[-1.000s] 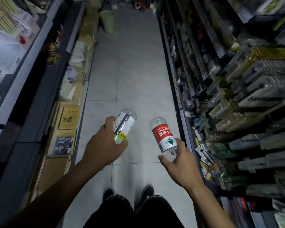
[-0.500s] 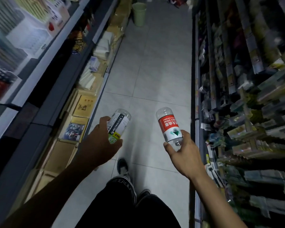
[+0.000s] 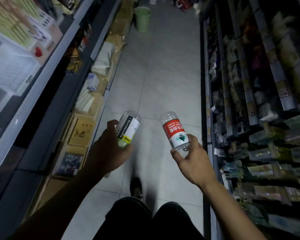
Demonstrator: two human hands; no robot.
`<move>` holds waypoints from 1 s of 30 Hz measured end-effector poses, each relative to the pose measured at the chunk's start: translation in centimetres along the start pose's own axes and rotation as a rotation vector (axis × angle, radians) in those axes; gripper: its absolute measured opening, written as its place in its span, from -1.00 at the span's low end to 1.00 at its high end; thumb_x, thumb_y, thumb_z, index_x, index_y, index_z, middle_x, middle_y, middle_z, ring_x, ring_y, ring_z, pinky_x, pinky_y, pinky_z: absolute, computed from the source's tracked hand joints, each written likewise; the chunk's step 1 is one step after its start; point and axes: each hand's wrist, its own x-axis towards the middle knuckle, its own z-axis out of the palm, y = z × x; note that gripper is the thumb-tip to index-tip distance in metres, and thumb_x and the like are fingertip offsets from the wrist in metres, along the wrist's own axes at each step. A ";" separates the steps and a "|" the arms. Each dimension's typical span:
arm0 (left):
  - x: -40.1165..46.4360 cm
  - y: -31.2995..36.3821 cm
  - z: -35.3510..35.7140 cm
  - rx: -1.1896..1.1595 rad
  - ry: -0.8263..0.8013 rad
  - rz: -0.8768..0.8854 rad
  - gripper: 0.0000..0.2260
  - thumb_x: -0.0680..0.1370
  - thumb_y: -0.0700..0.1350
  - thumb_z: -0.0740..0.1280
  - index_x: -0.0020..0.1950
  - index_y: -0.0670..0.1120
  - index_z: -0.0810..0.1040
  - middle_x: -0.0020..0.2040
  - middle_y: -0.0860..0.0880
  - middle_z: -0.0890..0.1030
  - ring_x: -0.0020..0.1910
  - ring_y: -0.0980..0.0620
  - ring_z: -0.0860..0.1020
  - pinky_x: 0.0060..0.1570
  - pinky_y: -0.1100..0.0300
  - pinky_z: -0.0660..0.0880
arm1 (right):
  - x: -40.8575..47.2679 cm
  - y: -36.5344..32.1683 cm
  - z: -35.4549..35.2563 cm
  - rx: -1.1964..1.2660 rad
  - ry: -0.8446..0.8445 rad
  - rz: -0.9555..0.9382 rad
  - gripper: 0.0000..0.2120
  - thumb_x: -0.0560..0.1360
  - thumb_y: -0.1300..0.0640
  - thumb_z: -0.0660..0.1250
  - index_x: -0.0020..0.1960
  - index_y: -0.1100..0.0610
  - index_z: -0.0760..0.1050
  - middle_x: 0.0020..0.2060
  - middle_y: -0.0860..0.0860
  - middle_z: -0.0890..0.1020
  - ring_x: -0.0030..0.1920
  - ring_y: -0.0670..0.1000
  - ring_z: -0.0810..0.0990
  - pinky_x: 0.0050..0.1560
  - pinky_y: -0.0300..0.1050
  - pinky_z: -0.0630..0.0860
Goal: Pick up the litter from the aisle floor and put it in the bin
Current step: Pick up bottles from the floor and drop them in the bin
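The person stood in a narrow shop aisle with a bottle in each hand, both carried out in front at about waist height. The left hand [image 3: 109, 153] had its fingers and thumb curled round the lower part of a clear bottle with a black and white label [image 3: 127, 129], its base pointing forward and up the aisle. The right hand [image 3: 191, 160] gripped the neck end of a clear bottle with a red and white label [image 3: 176, 133] between thumb and curled fingers, base likewise pointing away. Both bottles looked empty and light, which in my judgement explains the loose one-handed holds near one end. The two were held apart, not touching. The green bin [image 3: 142, 19] stood on the floor [image 3: 163, 75] at the far end of the aisle, close against the left shelving [image 3: 47, 94], well apart from the hands. One shoe [image 3: 136, 187] was set forward, and the surroundings were blurred, consistent with walking. I judge the pick-up done and the carry to the bin under way; no further litter was seen on the visible tiles. The right shelving [image 3: 249, 101] stood close beside the right hand, so a brush against stock was possible
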 end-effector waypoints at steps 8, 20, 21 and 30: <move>11.5 5.1 -0.4 -0.044 -0.141 0.038 -0.31 0.32 0.13 0.39 0.36 0.17 0.13 0.10 -0.02 0.59 -0.08 -0.21 0.61 -0.08 -0.05 0.56 | 5.9 -0.3 -1.5 0.008 0.053 0.140 -0.34 0.36 -0.33 0.30 0.37 -0.14 0.20 0.10 -0.04 0.57 -0.07 0.03 0.58 -0.08 -0.07 0.45; 28.8 14.8 4.1 0.012 -0.115 0.189 -0.25 0.23 0.24 0.29 0.39 0.13 0.19 0.17 -0.05 0.58 -0.01 -0.19 0.61 -0.16 0.09 0.41 | 22.0 1.0 -6.2 0.094 0.041 0.217 -0.37 0.47 -0.21 0.38 0.41 -0.10 0.18 0.17 -0.02 0.55 0.02 0.05 0.63 0.07 0.07 0.57; 30.2 15.7 4.3 0.014 -0.116 0.191 -0.24 0.22 0.25 0.28 0.39 0.13 0.19 0.18 -0.05 0.58 -0.01 -0.17 0.60 -0.16 0.09 0.41 | 23.9 1.0 -6.8 0.105 0.040 0.213 -0.37 0.47 -0.20 0.39 0.42 -0.09 0.18 0.17 -0.01 0.56 0.02 0.05 0.62 0.08 0.09 0.58; 40.0 20.2 5.0 -0.071 -0.105 0.035 -0.23 0.27 0.15 0.38 0.43 0.19 0.14 0.29 -0.09 0.55 -0.05 -0.01 0.49 -0.10 0.04 0.49 | 40.8 -1.1 -10.7 0.081 0.038 0.076 -0.41 0.44 -0.22 0.40 0.35 -0.13 0.23 0.09 -0.07 0.54 -0.05 0.00 0.54 -0.09 -0.09 0.44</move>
